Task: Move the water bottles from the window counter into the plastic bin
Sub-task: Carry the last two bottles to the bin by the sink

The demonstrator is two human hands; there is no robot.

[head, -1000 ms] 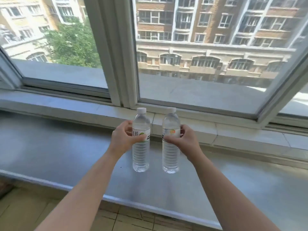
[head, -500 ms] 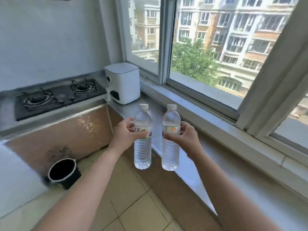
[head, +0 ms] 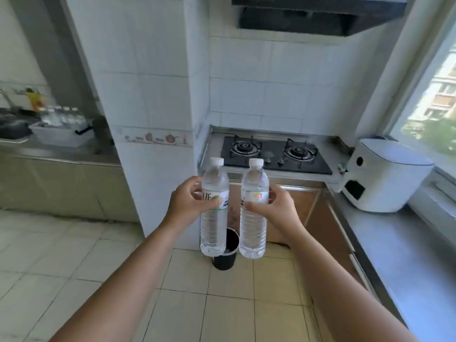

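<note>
We hold two water bottles upright in the air, side by side and a little apart, above the beige tiled floor (head: 98, 262). Our left hand (head: 190, 201) is wrapped around the label band of the left bottle (head: 214, 211), thumb in front and the other fingers behind. Our right hand (head: 274, 208) grips the right bottle (head: 254, 213) in the same way, at its label.

Both bottles are of clear plastic with white screw caps, smooth shoulders and ribbed lower bodies. They look full of water. The left label is white with dark characters and a green mark; the right label is white with a small orange and green mark.

Below and behind the bottles a black bucket (head: 225, 257) stands on the floor. Farther away is a black gas stove (head: 274, 154) with two burners, set in a steel counter (head: 399, 243) that runs along the right side under the window. A white appliance (head: 385, 176) stands on this counter near the window. A dark range hood (head: 318, 13) hangs above the stove.

Far at the left, on another counter, we see a pale plastic bin (head: 59, 137) with several bottles standing in it; this part is blurred
</note>
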